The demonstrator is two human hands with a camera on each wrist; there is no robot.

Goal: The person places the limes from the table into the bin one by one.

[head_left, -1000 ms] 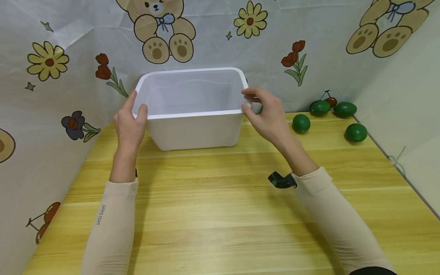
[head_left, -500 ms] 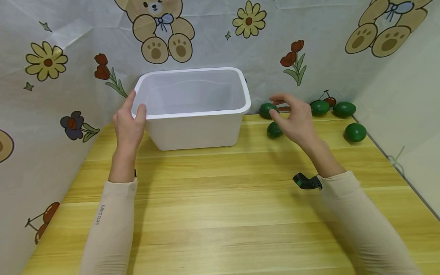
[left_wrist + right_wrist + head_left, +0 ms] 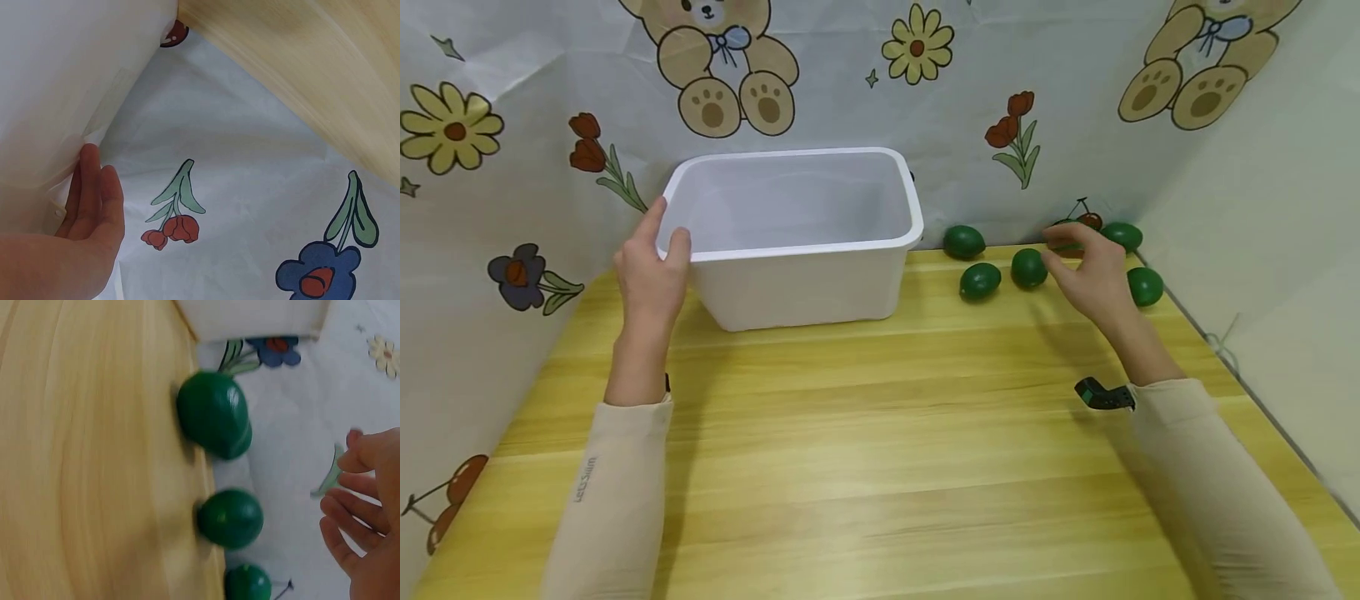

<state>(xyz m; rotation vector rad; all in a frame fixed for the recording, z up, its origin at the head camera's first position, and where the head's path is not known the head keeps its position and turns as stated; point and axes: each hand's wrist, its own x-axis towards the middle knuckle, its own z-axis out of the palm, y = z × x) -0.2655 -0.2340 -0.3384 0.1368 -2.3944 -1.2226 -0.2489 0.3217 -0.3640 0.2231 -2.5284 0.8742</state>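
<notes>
A pale wooden tabletop [image 3: 865,442] runs under everything, and behind it stands a white cloth [image 3: 850,108] printed with teddy bears, daisies and tulips. The white bin [image 3: 797,287] sits upright near the table's back edge, left of centre, its open top tilted into sight. Two beige sleeves [image 3: 602,508] reach in from the near side (the left one has small lettering along the forearm). The left hand [image 3: 653,271] rests on the bin's near left corner, thumb by the front rim and fingers nearly straight, laid flat against the outer side wall. Well apart from the bin, the right hand [image 3: 1093,275] hovers at the right, its fingers loosely bent and parted from one another. Around it six glossy green ovals [image 3: 980,282] lie on the table to the right of the bin, one mostly hidden behind the fingers. A black wrist device [image 3: 1103,394] pokes out at the right cuff.
</notes>
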